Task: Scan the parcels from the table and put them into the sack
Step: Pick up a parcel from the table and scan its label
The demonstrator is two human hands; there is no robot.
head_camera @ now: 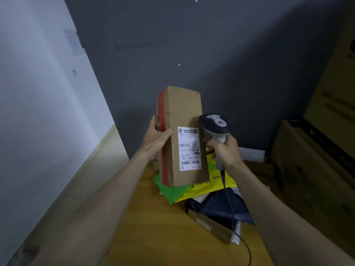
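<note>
From your head camera, take the cardboard parcel (182, 135) as the reference point: it stands on end, lifted above the wooden table (153, 227), with its white shipping label (189, 148) turned toward you and a band of red tape running down its left edge. Your left hand (155, 138) grips that parcel from the left side, thumb laid across the front face just left of the label and the other fingers wrapped round behind the taped edge. Just right of the parcel, your right hand (224, 150) is clenched round the handle of the barcode scanner (215, 127); the scanner's dark head sits beside the parcel's right edge, level with the top of the label and nearly touching the cardboard. The scanner's black cable (233, 217) hangs from the handle and trails down across the table toward you.

Directly below and behind the parcel lies a heap of further parcels on the table: a green mailer (169, 191) under the parcel's lower left corner, a yellow mailer (207, 187) with printed lettering to its lower right, then a dark blue mailer (224, 208) nearer to you, lying over a flat brown box (209, 225). Well to the right of the parcel stand large cardboard cartons (315, 169). Behind the parcel is a dark grey wall (192, 45); to its left, a white wall (38, 93).
</note>
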